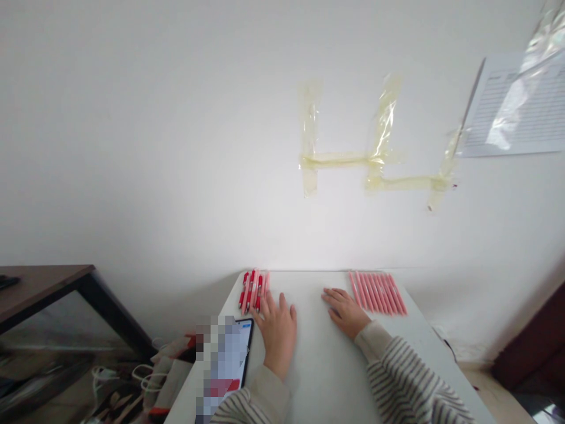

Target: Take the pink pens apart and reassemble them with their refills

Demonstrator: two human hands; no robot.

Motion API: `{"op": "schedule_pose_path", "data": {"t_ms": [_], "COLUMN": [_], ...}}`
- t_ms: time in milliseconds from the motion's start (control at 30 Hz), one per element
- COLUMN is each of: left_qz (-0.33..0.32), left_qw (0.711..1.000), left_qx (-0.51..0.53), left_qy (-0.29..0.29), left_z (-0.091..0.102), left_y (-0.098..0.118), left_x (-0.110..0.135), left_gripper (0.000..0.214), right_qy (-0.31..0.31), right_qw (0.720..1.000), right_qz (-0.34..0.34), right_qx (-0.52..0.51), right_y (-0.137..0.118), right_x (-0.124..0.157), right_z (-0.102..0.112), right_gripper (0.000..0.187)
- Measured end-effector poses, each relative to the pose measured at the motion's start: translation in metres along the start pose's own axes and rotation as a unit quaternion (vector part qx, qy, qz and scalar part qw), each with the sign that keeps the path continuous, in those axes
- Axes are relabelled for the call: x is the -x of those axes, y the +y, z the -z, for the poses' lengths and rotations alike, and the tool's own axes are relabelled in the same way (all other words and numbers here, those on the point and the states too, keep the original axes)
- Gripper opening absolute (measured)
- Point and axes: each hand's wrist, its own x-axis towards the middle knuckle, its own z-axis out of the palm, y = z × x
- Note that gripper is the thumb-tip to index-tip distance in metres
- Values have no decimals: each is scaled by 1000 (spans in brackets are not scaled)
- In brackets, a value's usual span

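Observation:
My left hand (278, 333) lies palm down on the white table (326, 377), its fingers spread and nothing gripped. Its fingertips come close to a mixed group of red pens (243, 294) and pink pens (255, 290) at the table's far left; whether they touch the nearest one I cannot tell. To the right, my right hand (346, 314) rests on the tabletop with fingers stretched out, holding nothing. Beside it, at the far right, several pink pens (377, 292) lie side by side in a slanted row.
A phone (245, 353), partly blurred out, lies at the table's left edge. The table's far edge meets a white wall (176, 147) with yellowish tape (339, 160) and a taped paper sheet (516, 112). A dark brown desk (44, 288) stands left, above bags and cables.

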Motion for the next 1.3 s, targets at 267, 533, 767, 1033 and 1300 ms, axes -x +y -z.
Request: {"op": "schedule_pose_path", "data": {"t_ms": [267,533,767,1033,1300], "left_qz": [19,19,31,19,11], "left_qw": [999,999,999,999,1000], "left_qx": [-43,-24,-24,-1,10], "left_qy": [-19,-7,-12,-34,-28], "left_z": [-10,2,-5,-2,5], "left_y": [-3,1,-1,-3,-4], "left_x": [1,-2,-2,-2,-4], "left_gripper": [48,48,51,40,36], "right_qy": [-4,-8,-19,-12,-1], "right_qw": [1000,1000,1000,1000,1000], "right_qz": [-1,-1,-8,-3,2], "right_qx": [5,4,7,6,4], "right_y": [-1,-1,-2,-1,2], "right_x": [0,0,0,0,0], "right_z": [1,2,3,2,-1], "right_gripper": [54,54,54,53,53]}}
